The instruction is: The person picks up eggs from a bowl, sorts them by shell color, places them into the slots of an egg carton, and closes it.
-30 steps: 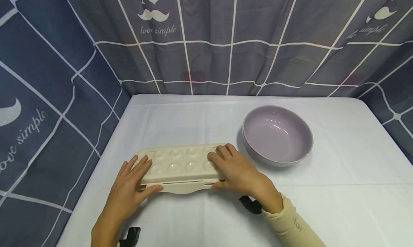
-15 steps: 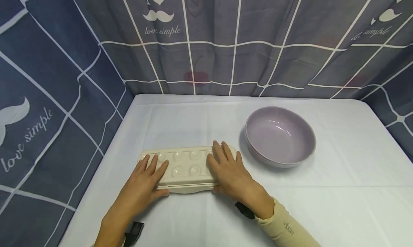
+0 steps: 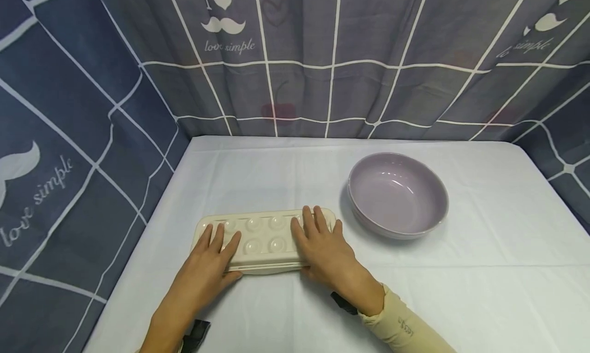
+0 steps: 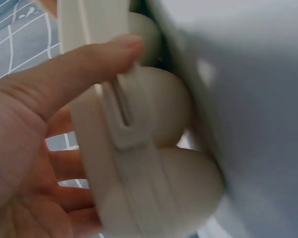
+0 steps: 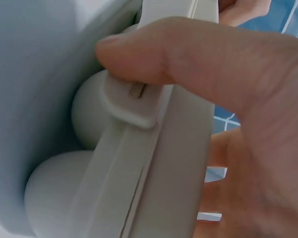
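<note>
A cream plastic egg box [image 3: 265, 243] with round bumps in its lid lies on the white table. Both hands hold it, one at each end. The left hand [image 3: 203, 271] spreads its fingers over the left of the lid, and its thumb [image 4: 89, 64] presses on the slotted front clasp. My right hand [image 3: 329, 255] lies likewise on the right end, with its thumb [image 5: 154, 52] across the clasp there. Rounded cups [image 4: 184, 183] bulge under the rim in the left wrist view; similar cups [image 5: 62, 186] show in the right wrist view. The box's inside is hidden by the lid.
A shallow mauve bowl [image 3: 398, 196] stands on the table [image 3: 484, 230], behind and to the right of the egg box. Dark checked curtains [image 3: 295, 86] hang behind the table and along both sides. Nothing shows inside the bowl.
Both hands' fingers have shifted over the lid, the left ones farther inward and the right ones straighter. The front flap that stuck out shows narrower, nearer the lid's edge. The bowl stays put.
</note>
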Demonstrator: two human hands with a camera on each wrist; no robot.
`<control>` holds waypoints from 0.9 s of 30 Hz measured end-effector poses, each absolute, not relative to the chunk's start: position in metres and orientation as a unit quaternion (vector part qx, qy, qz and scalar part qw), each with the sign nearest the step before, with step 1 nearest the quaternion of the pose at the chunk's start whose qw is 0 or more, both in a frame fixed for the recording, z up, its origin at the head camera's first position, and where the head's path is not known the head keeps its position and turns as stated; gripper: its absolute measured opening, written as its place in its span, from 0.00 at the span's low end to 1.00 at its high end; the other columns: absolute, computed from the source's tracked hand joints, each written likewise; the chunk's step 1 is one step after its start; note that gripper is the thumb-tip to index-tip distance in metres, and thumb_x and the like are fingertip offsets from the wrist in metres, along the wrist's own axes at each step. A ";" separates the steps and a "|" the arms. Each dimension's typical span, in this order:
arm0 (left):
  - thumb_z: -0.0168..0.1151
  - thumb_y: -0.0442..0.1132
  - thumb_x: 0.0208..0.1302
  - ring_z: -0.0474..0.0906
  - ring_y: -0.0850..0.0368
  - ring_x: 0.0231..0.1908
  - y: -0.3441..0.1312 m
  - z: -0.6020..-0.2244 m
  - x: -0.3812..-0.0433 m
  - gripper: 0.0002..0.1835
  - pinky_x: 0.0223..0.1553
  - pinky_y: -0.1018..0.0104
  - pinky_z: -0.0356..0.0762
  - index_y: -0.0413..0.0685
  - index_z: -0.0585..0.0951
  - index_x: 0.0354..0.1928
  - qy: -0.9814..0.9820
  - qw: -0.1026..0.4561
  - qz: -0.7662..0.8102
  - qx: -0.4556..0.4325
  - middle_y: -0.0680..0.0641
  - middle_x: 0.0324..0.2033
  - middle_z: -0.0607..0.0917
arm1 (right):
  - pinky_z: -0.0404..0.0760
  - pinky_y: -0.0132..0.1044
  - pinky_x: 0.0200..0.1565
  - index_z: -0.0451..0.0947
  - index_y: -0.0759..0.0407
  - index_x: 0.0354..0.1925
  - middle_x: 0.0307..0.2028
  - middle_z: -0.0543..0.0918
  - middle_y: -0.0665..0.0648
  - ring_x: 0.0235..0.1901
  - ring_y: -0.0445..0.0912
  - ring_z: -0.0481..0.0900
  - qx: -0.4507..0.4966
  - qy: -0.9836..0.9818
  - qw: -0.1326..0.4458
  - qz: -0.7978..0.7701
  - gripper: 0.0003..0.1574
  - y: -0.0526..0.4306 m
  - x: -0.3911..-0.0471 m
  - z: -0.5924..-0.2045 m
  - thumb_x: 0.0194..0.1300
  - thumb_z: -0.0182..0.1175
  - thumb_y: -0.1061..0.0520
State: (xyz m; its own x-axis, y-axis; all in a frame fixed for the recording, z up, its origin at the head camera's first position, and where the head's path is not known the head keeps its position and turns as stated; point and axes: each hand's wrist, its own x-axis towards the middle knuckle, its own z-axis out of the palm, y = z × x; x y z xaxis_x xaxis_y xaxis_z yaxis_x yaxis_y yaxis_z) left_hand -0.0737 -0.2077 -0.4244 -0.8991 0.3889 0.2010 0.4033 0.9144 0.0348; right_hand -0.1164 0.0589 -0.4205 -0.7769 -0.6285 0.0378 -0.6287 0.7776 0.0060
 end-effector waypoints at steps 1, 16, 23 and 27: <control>0.81 0.49 0.43 0.66 0.21 0.60 -0.207 -0.424 -0.074 0.43 0.59 0.38 0.68 0.38 0.76 0.62 -0.973 0.100 -0.033 -0.206 0.23 0.57 0.74 | 0.73 0.69 0.50 0.59 0.62 0.69 0.69 0.61 0.72 0.68 0.68 0.59 0.334 -0.942 0.028 -0.004 0.60 0.058 -0.116 -0.421 0.47 0.77 0.42; 0.83 0.46 0.40 0.67 0.22 0.60 -0.203 -0.419 -0.070 0.43 0.58 0.38 0.69 0.39 0.78 0.62 -0.979 0.097 -0.043 -0.174 0.24 0.57 0.75 | 0.66 0.70 0.56 0.55 0.60 0.74 0.72 0.55 0.71 0.72 0.66 0.52 0.335 -0.942 -0.022 0.004 0.61 0.058 -0.120 -0.418 0.53 0.74 0.42; 0.76 0.54 0.50 0.62 0.22 0.63 -0.186 -0.415 -0.080 0.41 0.62 0.33 0.59 0.40 0.77 0.63 -0.984 0.054 -0.075 -0.154 0.24 0.61 0.71 | 0.55 0.70 0.63 0.60 0.54 0.73 0.73 0.57 0.66 0.72 0.63 0.52 0.322 -0.942 -0.041 0.087 0.48 0.083 -0.128 -0.414 0.66 0.58 0.32; 0.65 0.65 0.58 0.57 0.26 0.67 -0.179 -0.413 -0.091 0.40 0.64 0.28 0.46 0.42 0.78 0.63 -0.985 0.072 -0.083 -0.137 0.29 0.65 0.69 | 0.48 0.68 0.66 0.66 0.55 0.70 0.71 0.62 0.65 0.71 0.61 0.56 0.312 -0.943 -0.007 0.116 0.35 0.094 -0.131 -0.413 0.77 0.44 0.37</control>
